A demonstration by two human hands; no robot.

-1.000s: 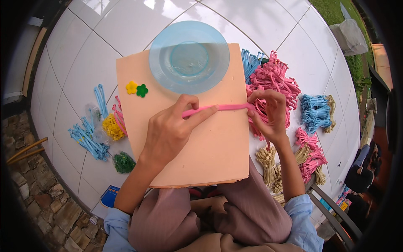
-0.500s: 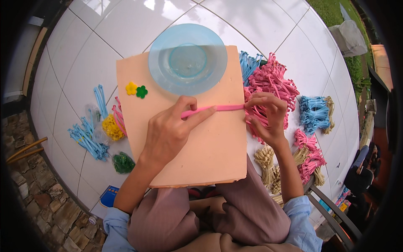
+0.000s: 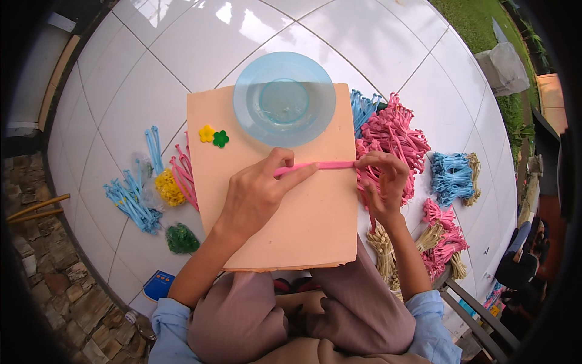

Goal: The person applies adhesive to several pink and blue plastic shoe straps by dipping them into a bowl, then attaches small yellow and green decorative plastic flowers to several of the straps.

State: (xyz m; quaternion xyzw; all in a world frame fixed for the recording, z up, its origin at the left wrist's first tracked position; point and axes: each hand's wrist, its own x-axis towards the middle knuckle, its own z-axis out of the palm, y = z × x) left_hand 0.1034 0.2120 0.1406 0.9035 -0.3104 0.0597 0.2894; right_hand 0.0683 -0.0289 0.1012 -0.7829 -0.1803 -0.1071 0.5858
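Observation:
A pink strip (image 3: 336, 165), flat and narrow, stretches sideways over a peach-coloured foam board (image 3: 303, 224) that rests above my lap. My left hand (image 3: 251, 197) holds its left part, with one finger laid along it. At the board's right edge, my right hand (image 3: 388, 185) pinches the other end, the fingers curled. A translucent blue plate (image 3: 284, 100) stands at the board's far end, partly past the edge. Left of the plate lie a yellow flower piece (image 3: 207, 133) and a green flower piece (image 3: 220, 139), touching each other.
Right of the board lie a big heap of pink straps (image 3: 397, 136), blue bundles (image 3: 453, 176) and beige bundles (image 3: 382, 249). On the left are blue straps (image 3: 130, 203), yellow pieces (image 3: 170, 187) and a bag of green pieces (image 3: 181, 238). White tiles (image 3: 151, 85) surround everything.
The board, plate and flower pieces appear shifted slightly right and lower in view. Both hands keep hold of the pink strip, my right fingers curling a little more at its end.

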